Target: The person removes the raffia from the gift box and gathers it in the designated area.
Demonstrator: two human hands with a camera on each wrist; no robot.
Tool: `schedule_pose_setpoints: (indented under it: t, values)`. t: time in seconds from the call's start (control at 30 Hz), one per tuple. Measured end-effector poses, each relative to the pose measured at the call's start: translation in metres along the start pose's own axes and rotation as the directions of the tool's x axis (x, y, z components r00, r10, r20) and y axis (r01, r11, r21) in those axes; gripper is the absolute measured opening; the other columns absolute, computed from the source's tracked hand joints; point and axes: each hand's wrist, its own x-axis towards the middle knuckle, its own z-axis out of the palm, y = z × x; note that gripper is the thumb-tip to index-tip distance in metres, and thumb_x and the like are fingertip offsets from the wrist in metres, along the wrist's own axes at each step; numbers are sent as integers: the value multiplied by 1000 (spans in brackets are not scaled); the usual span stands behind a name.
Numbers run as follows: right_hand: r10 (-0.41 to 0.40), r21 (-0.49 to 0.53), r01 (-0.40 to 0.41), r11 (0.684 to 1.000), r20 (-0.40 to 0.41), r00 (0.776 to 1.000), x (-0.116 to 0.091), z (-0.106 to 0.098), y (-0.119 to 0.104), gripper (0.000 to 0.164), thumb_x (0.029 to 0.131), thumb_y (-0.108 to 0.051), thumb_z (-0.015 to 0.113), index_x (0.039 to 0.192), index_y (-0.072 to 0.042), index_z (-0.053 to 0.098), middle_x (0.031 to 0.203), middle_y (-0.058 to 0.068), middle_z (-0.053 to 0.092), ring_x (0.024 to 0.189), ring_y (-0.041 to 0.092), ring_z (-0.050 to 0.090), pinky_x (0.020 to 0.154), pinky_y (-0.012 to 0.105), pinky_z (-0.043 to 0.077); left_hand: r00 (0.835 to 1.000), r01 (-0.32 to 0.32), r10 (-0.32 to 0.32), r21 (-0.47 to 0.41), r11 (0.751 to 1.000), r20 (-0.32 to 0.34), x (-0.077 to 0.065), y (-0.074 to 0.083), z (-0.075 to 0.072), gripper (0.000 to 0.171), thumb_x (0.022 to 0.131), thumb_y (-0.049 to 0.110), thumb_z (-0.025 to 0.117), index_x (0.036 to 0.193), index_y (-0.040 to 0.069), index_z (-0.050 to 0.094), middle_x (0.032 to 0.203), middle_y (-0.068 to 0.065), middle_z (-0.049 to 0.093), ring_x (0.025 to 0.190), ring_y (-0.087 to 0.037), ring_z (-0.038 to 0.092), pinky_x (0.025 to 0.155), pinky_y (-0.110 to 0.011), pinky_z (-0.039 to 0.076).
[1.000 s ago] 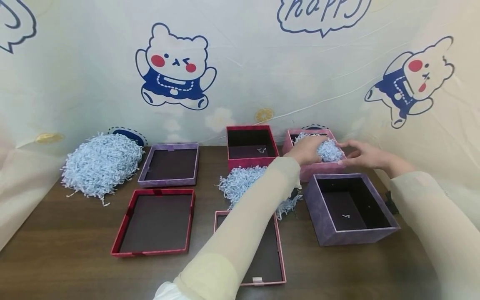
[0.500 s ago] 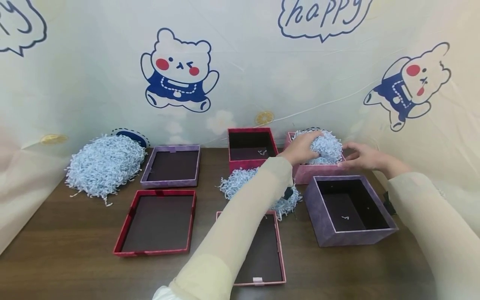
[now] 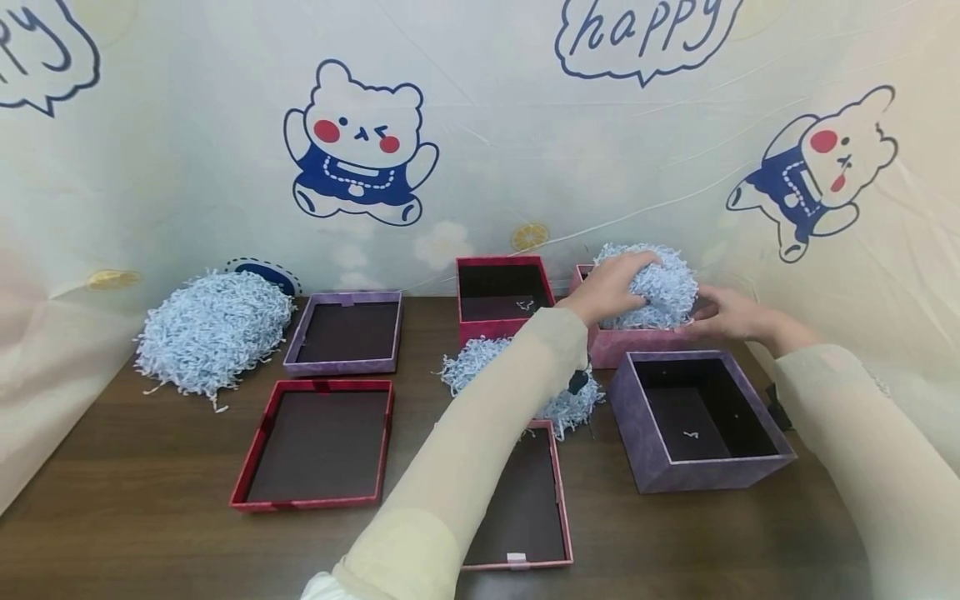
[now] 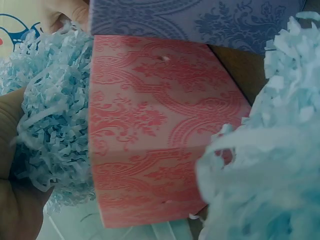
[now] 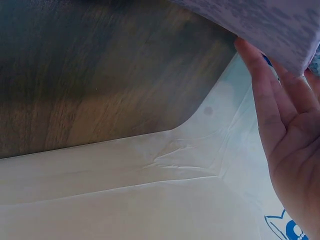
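My left hand (image 3: pixel 609 287) grips a big clump of light blue shredded paper (image 3: pixel 667 283) over the pink box (image 3: pixel 630 343). The clump stands above the rim; whether its underside touches paper inside is hidden. In the left wrist view, thumb and palm (image 4: pixel 17 210) curl round the shreds (image 4: pixel 55 110) beside the box's patterned pink wall (image 4: pixel 150 110). My right hand (image 3: pixel 738 315) holds the box's right side near the front corner, thumb toward the front. The purple box (image 5: pixel 280 30) hides some of its fingertips in the right wrist view.
A purple box (image 3: pixel 645 433) and a red box (image 3: pixel 487 330) stand open near the pink one, each with a few shreds inside. Purple (image 3: pixel 341 367), red (image 3: pixel 307 504) and pink (image 3: pixel 566 517) lids lie upturned. Shred heaps lie left (image 3: pixel 213 333) and centre (image 3: pixel 472 362).
The left hand has lifted the clump of shredded paper from inside the pink box to above its rim, slightly to the right. The right hand has stayed at the box's side.
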Motion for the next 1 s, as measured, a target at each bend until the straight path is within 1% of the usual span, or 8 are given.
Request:
schedule_pose_setpoints:
  t: [0.1, 0.23, 0.47, 0.6, 0.7, 0.87, 0.9, 1.0]
  values:
    - [-13, 28, 13, 1000, 2, 1000, 1, 1, 0, 68, 89, -7, 72, 143, 10, 35, 134, 39, 49, 110, 50, 64, 74, 26, 59, 1000, 4, -4, 21, 1000, -3, -2, 2, -4, 56, 93, 14, 69, 144, 18, 47, 149, 1, 51, 139, -13, 45, 116, -21, 34]
    - [-27, 33, 27, 999, -6, 1000, 1, 2, 1, 64, 88, -4, 71, 139, 13, 37, 133, 41, 48, 108, 51, 65, 75, 24, 59, 1000, 5, -5, 19, 1000, -13, -2, 3, -9, 56, 93, 14, 69, 144, 19, 46, 150, 2, 50, 139, -12, 44, 116, -21, 34]
    - [-43, -10, 42, 999, -33, 999, 0, 1, 4, 61, 87, -2, 71, 137, 14, 39, 125, 39, 56, 104, 44, 67, 73, 22, 56, 999, -14, 15, 20, 1000, -43, -1, 12, -19, 55, 94, 17, 68, 144, 21, 46, 151, 2, 48, 140, -11, 42, 118, -21, 31]
    - [-45, -18, 44, 999, -22, 999, 1, 0, 3, 65, 87, -4, 72, 140, 12, 38, 124, 36, 58, 102, 33, 66, 76, 21, 55, 999, -25, 26, 30, 999, -48, -3, 17, -29, 55, 94, 16, 68, 144, 20, 46, 151, 2, 49, 141, -10, 41, 118, -19, 29]
    - [-16, -18, 16, 1000, -11, 1000, 1, 0, 2, 69, 87, -9, 74, 144, 7, 37, 125, 31, 60, 103, 24, 62, 79, 22, 54, 998, -30, 31, 34, 999, -56, -5, 19, -35, 55, 94, 15, 68, 145, 19, 45, 151, 2, 49, 141, -9, 40, 117, -17, 29]
    - [-7, -48, 6, 999, -23, 1000, -1, 0, 0, 69, 88, -14, 75, 143, 6, 40, 128, 30, 58, 114, 33, 57, 88, 29, 52, 997, -46, 48, 35, 998, -65, -8, 20, -45, 56, 95, 14, 67, 146, 18, 44, 152, 3, 48, 143, -8, 39, 117, -15, 28]
    - [-11, -59, 9, 998, -30, 999, -2, 0, 0, 68, 87, -15, 75, 143, 5, 41, 128, 30, 59, 113, 31, 57, 88, 28, 51, 997, -44, 46, 31, 999, -65, -9, 21, -47, 56, 95, 14, 67, 146, 19, 44, 152, 3, 47, 143, -8, 38, 117, -14, 27]
    - [-18, -19, 17, 1000, -21, 1000, -1, 1, 1, 65, 88, -12, 74, 141, 6, 42, 123, 29, 62, 101, 20, 64, 83, 26, 54, 997, -41, 43, 21, 999, -72, -12, 21, -52, 56, 95, 14, 67, 146, 19, 44, 153, 4, 46, 144, -7, 37, 117, -14, 27]
